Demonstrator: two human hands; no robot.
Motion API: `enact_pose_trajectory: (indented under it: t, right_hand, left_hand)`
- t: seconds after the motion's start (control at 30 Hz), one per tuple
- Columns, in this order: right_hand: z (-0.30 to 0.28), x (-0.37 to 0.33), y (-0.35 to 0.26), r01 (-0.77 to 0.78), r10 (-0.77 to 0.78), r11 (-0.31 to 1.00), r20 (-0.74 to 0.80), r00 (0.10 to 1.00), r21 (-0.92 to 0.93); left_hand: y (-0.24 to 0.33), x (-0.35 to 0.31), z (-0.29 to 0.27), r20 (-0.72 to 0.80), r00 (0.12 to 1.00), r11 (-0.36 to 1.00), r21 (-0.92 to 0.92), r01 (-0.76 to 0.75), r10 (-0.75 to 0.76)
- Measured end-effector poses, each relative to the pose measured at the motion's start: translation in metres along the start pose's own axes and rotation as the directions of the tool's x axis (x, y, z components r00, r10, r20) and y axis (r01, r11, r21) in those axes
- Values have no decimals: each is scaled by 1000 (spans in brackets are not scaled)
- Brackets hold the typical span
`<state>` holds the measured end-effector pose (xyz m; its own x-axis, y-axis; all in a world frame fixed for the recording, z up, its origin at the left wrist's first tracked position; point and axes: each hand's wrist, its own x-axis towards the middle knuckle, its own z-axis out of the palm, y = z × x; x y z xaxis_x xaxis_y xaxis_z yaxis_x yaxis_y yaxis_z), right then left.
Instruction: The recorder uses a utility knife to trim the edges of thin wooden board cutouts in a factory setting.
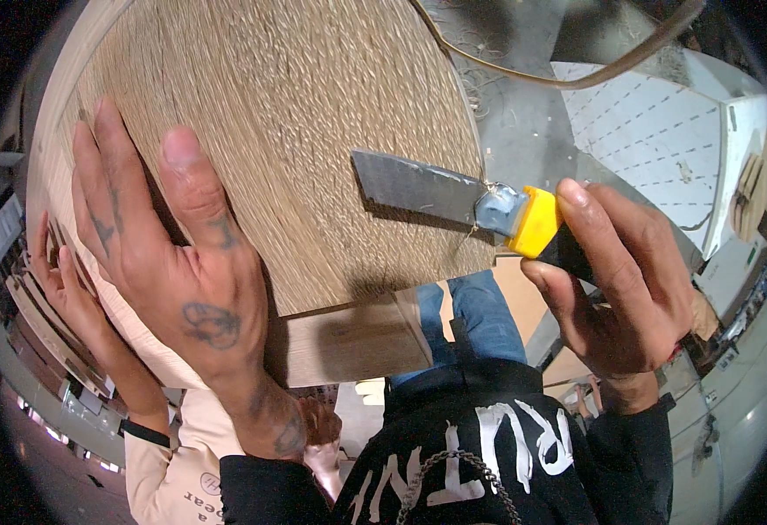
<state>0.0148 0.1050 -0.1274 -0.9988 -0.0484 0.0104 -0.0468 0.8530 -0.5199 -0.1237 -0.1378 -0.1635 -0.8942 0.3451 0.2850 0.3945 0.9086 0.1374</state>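
The board [287, 131] is tan with streaky darker grain. At its right edge, the blade [414, 185] is dull grey, the grip [536, 221] yellow. Over its left side, the left hand [182, 271] bears dark tattoos. Right of it, the panel [646, 131] is white with dark dashes. Below it, the jeans [481, 315] are blue, the top [532, 389] black with white lettering.

The right hand [624, 276] partly hides the knife handle [537, 224].

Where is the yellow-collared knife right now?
In the head view, the yellow-collared knife is just right of centre, held in the right hand, its blade pointing left over the wood-grain board.
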Motion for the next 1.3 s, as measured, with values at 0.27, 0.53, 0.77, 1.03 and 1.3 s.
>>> enact_pose_trajectory:
  t: [0.27,0.53,0.77,1.03,1.3]
  right_hand:
    - [-2,12,1,-24,24,1000,-6,1000,-17]
    - [-3,-4,-2,0,0,1000,31,1000,-10]
    - [-5,-1,-2,-7,8,1000,37,999,-8]
    - [1,-3,1,0,0,1000,0,1000,4]
    - [2,-4,2,-10,10,1000,-16,1000,21]
  left_hand:
    - [3,3,0,9,1000,1000,-25,-2,3]
    - [1,0,1,-2,1000,1000,-11,6,-6]
    - [5,1,-2,10,999,999,5,33,-33]
    - [6,3,-3,26,997,997,-29,67,-66]
    - [7,2,-2,46,999,998,63,22,-25]
